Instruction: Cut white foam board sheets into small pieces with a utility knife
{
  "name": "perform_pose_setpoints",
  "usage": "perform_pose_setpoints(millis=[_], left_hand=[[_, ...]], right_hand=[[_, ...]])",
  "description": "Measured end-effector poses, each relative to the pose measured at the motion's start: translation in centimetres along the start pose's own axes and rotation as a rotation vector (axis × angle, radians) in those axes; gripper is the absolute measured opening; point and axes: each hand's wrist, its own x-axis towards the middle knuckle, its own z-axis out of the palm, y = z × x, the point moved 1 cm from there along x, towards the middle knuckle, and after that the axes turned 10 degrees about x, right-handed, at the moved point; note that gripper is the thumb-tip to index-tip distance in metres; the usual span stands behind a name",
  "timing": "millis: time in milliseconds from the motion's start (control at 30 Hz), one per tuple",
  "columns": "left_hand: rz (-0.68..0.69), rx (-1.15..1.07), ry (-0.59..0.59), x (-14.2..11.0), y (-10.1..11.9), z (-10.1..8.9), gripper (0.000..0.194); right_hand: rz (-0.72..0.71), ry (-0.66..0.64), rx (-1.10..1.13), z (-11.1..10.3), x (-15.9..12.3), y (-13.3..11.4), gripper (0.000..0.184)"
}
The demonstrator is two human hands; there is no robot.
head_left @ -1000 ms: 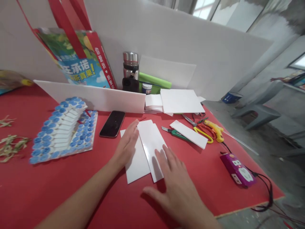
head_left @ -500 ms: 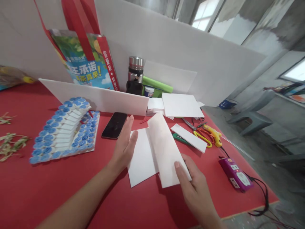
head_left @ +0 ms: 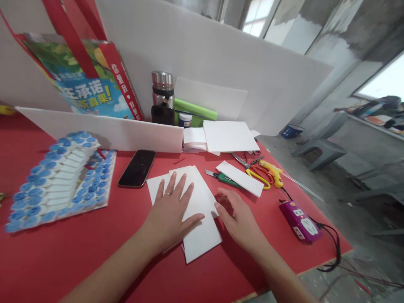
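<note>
My left hand (head_left: 170,212) lies flat with spread fingers on a narrow white board (head_left: 202,242), pressing it over another white sheet (head_left: 154,183) on the red table. Under the palm, part of both pieces is hidden. At the right edge of the narrow board is my right hand (head_left: 238,219), its fingers loosely bent and apart from the thumb, holding nothing. Whether its fingertips touch the edge I cannot tell. Beyond it, a green utility knife (head_left: 224,178) with its blade out lies partly under a white strip (head_left: 244,180).
Left are a black phone (head_left: 137,168) and a white stair-like model with blue rosettes (head_left: 34,193). Scissors and a yellow glue gun (head_left: 274,174) lie right, near a purple power socket block (head_left: 299,221). Behind stand a white panel (head_left: 126,134), a steel flask (head_left: 162,86) and stacked white boards (head_left: 230,135).
The narrow board, held up in my right hand before, now rests on the other sheet. My right hand has let go of it. My left hand has moved onto it and flattened.
</note>
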Motion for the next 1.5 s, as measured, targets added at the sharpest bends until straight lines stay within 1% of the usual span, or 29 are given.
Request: perform_pose_setpoints(millis=[133, 300, 400, 467, 533, 567, 667, 700, 767, 867, 967, 1067, 1233, 1367, 1500], left_hand=[[0.015, -0.011, -0.029, -0.1, 0.2, 0.6, 0.088], [0.032, -0.016, -0.026, -0.2, -0.1, 1.0, 0.090], [0.052, -0.023, -0.071, -0.1, -0.3, 0.7, 0.093], [0.068, -0.024, -0.101, 0.0, -0.5, 0.4, 0.095], [0.090, -0.021, -0.105, 0.1, -0.8, 0.3, 0.095], [0.105, -0.020, -0.099, 0.2, -1.0, 0.3, 0.094], [0.156, -0.017, -0.070, 0.4, -1.4, 0.4, 0.091], [0.171, -0.018, -0.062, 0.4, -1.5, 0.4, 0.091], [0.199, -0.023, -0.055, 0.5, -1.6, 0.4, 0.090], [0.226, -0.027, -0.059, 0.8, -1.5, 0.3, 0.089], [0.233, -0.013, -0.077, 1.1, -1.4, 0.2, 0.089], [0.234, 0.003, -0.089, 1.2, -1.4, 0.1, 0.091], [0.218, 0.018, -0.070, 1.1, -1.3, 0.3, 0.089], [0.211, 0.041, -0.082, 1.1, -1.1, 0.5, 0.089], [0.210, 0.052, -0.054, 1.1, -1.1, 0.7, 0.090]], right_hand=[[0.027, 0.016, 0.015, 0.6, -0.2, 0.0, 0.039], [0.027, -0.018, 0.016, 1.1, -1.0, -0.3, 0.035], [-0.008, -0.065, -0.024, 0.8, -0.8, -0.4, 0.035], [-0.047, -0.113, -0.054, 0.2, -0.4, -0.3, 0.037], [-0.096, -0.189, -0.106, -0.8, 0.1, 0.0, 0.044], [-0.115, -0.250, -0.135, -1.4, 0.3, 0.1, 0.050], [-0.123, -0.480, -0.182, -2.8, 1.2, 0.6, 0.074], [-0.117, -0.531, -0.182, -3.0, 1.5, 0.7, 0.084], [-0.119, -0.574, -0.177, -3.3, 2.1, 0.8, 0.099], [-0.127, -0.576, -0.172, -3.1, 2.8, 0.7, 0.104], [-0.100, -0.557, -0.167, -2.8, 3.0, 0.8, 0.106], [-0.115, -0.548, -0.171, -2.7, 2.8, 1.1, 0.103], [-0.150, -0.547, -0.192, -2.6, 2.5, 1.2, 0.097], [-0.140, -0.520, -0.168, -2.6, 2.3, 1.1, 0.096], [-0.153, -0.526, -0.163, -2.5, 2.4, 1.3, 0.096]])
